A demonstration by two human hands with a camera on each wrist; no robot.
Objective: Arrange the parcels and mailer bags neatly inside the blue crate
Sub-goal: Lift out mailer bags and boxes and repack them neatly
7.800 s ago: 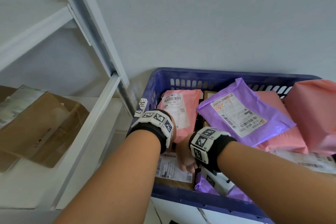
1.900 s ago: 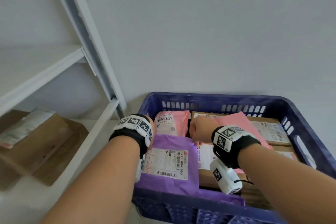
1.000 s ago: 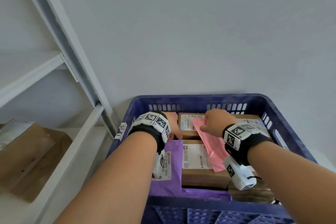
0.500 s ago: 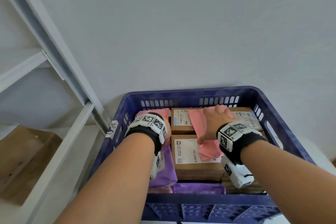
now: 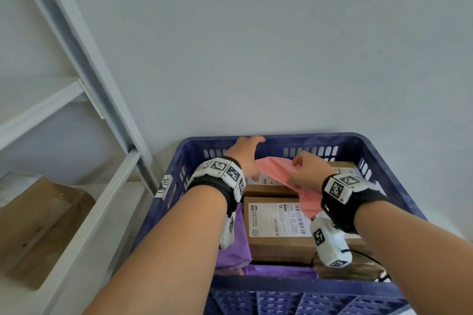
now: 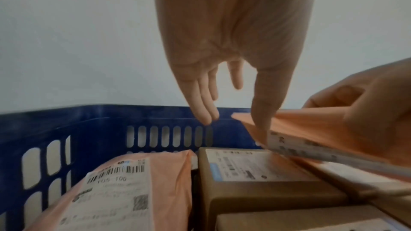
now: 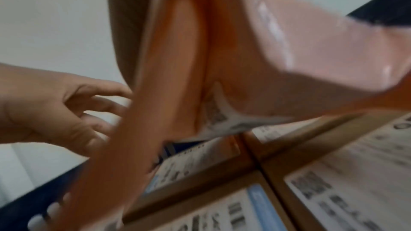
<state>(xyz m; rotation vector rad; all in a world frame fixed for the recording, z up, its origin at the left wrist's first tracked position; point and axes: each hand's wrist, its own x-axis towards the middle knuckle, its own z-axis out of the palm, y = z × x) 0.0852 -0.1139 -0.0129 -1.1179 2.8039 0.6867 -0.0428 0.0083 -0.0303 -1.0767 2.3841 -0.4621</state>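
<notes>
Since half a second ago: pink mailer bag (image 5: 281,174) lifted off the box tops where it was pressed flat; left hand (image 5: 245,153) moved from the left-hand stack up to the far rim.

Item 1, right hand (image 5: 308,172): grip curled and clamped on the pink mailer bag, which hangs crumpled above the brown boxes, its label facing down.

Item 2, left hand: grip apart, fingers straight, reaching by the bag's far corner at the far wall; whether the thumb touches the bag cannot be told.

Item 3, blue crate (image 5: 294,139): near labelled box (image 5: 276,227) and far box (image 6: 255,169) side by side, a second pink bag (image 6: 124,191) flat at far left, purple bags (image 5: 234,250) along the left and near edge.

Item 4, outside crate: white shelf frame (image 5: 107,202), cardboard box (image 5: 38,225) on the shelf.

Progress, as judged: mostly packed; only the held bag remains to be laid flat, probably at the back.

View notes: left wrist view alone shows the far-left pink bag and straight fingers; right wrist view, blurred, shows the held bag's underside label; head view alone shows the purple bags and shelf.
</notes>
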